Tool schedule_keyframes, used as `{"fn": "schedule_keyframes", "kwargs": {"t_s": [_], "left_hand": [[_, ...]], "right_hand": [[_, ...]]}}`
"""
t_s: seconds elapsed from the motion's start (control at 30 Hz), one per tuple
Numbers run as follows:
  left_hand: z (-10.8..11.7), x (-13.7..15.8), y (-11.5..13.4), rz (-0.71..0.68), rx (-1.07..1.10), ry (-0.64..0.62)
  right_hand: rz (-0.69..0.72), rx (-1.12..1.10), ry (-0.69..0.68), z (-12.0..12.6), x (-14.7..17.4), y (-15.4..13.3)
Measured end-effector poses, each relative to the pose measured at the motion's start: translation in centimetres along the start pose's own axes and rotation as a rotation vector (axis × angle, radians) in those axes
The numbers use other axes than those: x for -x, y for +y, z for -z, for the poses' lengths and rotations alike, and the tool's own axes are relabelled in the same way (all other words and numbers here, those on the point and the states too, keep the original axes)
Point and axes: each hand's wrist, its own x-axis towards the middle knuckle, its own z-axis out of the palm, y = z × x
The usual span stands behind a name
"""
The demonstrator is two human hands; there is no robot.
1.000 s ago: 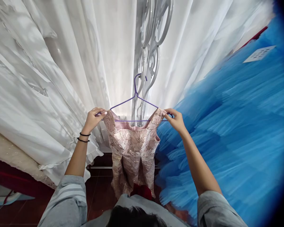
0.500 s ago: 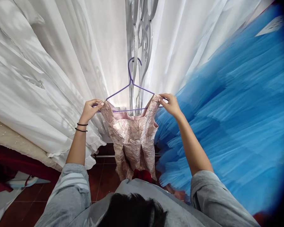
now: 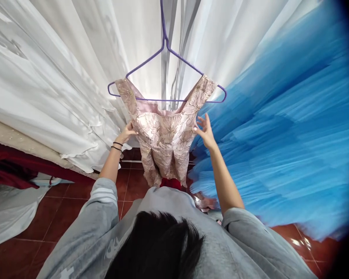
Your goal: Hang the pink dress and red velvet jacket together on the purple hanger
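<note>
A pink brocade dress (image 3: 168, 130) with wide shoulder straps hangs from a purple hanger (image 3: 149, 60), one strap over each arm of it. My left hand (image 3: 126, 134) is at the bodice's left edge, thumb in front and fingers partly hidden behind the fabric, closed on that edge. On the other side my right hand (image 3: 206, 131) is open, fingers spread, with its thumb tip at the bodice below the armhole. The hanger's hook lies outside the top of the view.
White draped fabric (image 3: 75, 77) fills the back and left. A large blue tulle gown (image 3: 279, 147) bulges close to my right arm. Dark red cloth (image 3: 11, 162) lies at the left, above reddish floor tiles (image 3: 78, 213).
Both hands have left the shoulder straps and moved down to the sides of the bodice. The right fingers have spread. Hanger and straps now appear higher and larger in view.
</note>
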Motion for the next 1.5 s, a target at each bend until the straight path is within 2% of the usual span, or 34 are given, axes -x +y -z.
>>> {"fn": "schedule_keyframes", "kwargs": {"t_s": [0.03, 0.1, 0.17, 0.2, 0.27, 0.33, 0.43, 0.53, 0.67, 0.8, 0.93, 1.1, 1.2, 1.3, 1.4, 1.5], "left_hand": [[-0.1, 0.0, -0.3, -0.020, -0.001, 0.024], [0.4, -0.7, 0.7, -0.094, 0.006, 0.085], [1.6, -1.9, 3.7, -0.268, -0.008, 0.200], [2.2, -2.7, 5.7, -0.394, -0.048, 0.272], [3.0, -4.0, 10.2, -0.648, -0.219, 0.391], [2.9, -5.0, 14.3, -0.769, -0.466, 0.407], [1.4, -5.3, 17.6, -0.647, -0.817, 0.243], [0.0, -4.5, 18.1, -0.545, -0.952, 0.161], [-0.2, -2.9, 17.8, -0.617, -0.977, 0.294], [0.8, -2.4, 18.6, -0.751, -0.956, 0.445], [1.7, -2.6, 20.2, -0.863, -0.898, 0.514], [1.6, -1.6, 23.7, -0.961, -0.829, 0.580], [0.7, -0.7, 26.6, -0.932, -0.817, 0.563], [-0.5, 0.0, 29.0, -0.872, -0.821, 0.548], [-1.0, 0.9, 30.1, -0.815, -0.812, 0.564], [-0.7, 2.0, 29.9, -0.740, -0.805, 0.573]], "right_hand": [[-0.009, 0.018, 0.029, -0.1, 0.5, -0.1], [0.054, 0.119, 0.188, 0.8, 0.4, -1.7], [0.197, 0.269, 0.365, 2.6, -0.9, -4.6], [0.278, 0.342, 0.411, 3.6, -1.8, -6.3], [0.402, 0.448, 0.399, 5.3, -4.1, -9.8], [0.424, 0.464, 0.281, 6.0, -6.1, -12.6], [0.311, 0.453, 0.073, 5.7, -8.0, -14.6], [0.255, 0.506, 0.061, 5.0, -8.3, -14.8], [0.279, 0.438, 0.139, 4.7, -8.9, -15.1], [0.319, 0.395, 0.161, 4.5, -10.6, -17.1], [0.349, 0.369, 0.172, 4.3, -11.4, -19.7], [0.392, 0.391, 0.272, 4.7, -9.7, -23.7], [0.365, 0.321, 0.313, 5.9, -8.8, -26.5], [0.315, 0.225, 0.274, 7.4, -8.4, -29.1], [0.279, 0.203, 0.205, 8.2, -8.4, -30.9], [0.247, 0.184, 0.119, 8.2, -8.5, -31.7]]}}
